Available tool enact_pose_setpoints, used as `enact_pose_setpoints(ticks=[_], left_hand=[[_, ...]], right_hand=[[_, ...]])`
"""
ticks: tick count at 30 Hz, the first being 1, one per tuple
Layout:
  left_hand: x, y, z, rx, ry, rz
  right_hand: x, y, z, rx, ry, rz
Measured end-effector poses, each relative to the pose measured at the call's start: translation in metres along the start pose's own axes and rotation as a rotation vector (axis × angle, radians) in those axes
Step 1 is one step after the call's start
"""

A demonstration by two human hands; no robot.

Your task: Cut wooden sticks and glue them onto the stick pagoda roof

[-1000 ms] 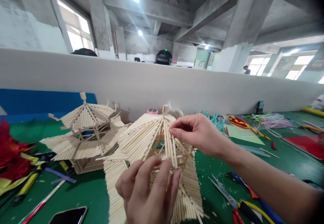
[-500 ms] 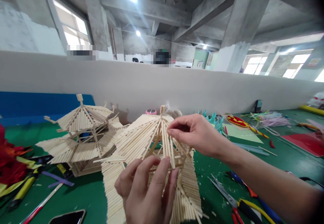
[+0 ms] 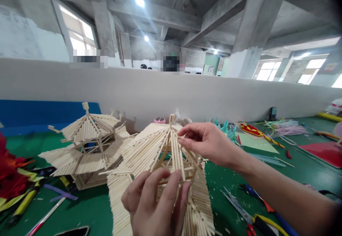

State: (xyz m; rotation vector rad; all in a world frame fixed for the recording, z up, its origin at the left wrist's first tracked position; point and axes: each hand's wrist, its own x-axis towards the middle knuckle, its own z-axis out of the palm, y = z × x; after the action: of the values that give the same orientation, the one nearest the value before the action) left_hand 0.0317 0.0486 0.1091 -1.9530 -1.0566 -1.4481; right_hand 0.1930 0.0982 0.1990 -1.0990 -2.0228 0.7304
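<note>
A pavilion model (image 3: 144, 147) built of thin wooden sticks stands in front of me, its roof partly covered and partly an open frame. My right hand (image 3: 211, 141) is closed in a pinch at the upper end of a wooden stick (image 3: 181, 159), just below the roof's peak. Lower down, my left hand (image 3: 155, 202) has its fingers closed around the bottom end of that stick at the eave. The fingertips partly hide the stick's ends. To the left stands a second stick pavilion (image 3: 87, 129) with two roof tiers.
Scissors (image 3: 237, 205) and blue-handled pliers (image 3: 249, 190) lie to the right. Behind them are a pale green sheet (image 3: 256, 141) and a bundle of pastel strips (image 3: 285, 126). A phone (image 3: 74, 231) and a yellow-handled tool (image 3: 25, 200) lie at left. A white partition (image 3: 133, 90) borders the green table.
The view has tilted slightly, so everything sits a little lower. Both hands keep nearly the same place on the stick and roof.
</note>
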Motion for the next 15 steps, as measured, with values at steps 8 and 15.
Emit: enact_pose_setpoints(ticks=[8,15], left_hand=[[0.0022,0.003,0.0054,0.02,0.09,0.005],[-0.0003,-0.003,0.0057,0.05,0.063,0.061]], right_hand=[[-0.0023,0.0053,-0.0057,0.084,-0.023,-0.026],[-0.0091,0.009,-0.0088,-0.022,0.001,-0.1]])
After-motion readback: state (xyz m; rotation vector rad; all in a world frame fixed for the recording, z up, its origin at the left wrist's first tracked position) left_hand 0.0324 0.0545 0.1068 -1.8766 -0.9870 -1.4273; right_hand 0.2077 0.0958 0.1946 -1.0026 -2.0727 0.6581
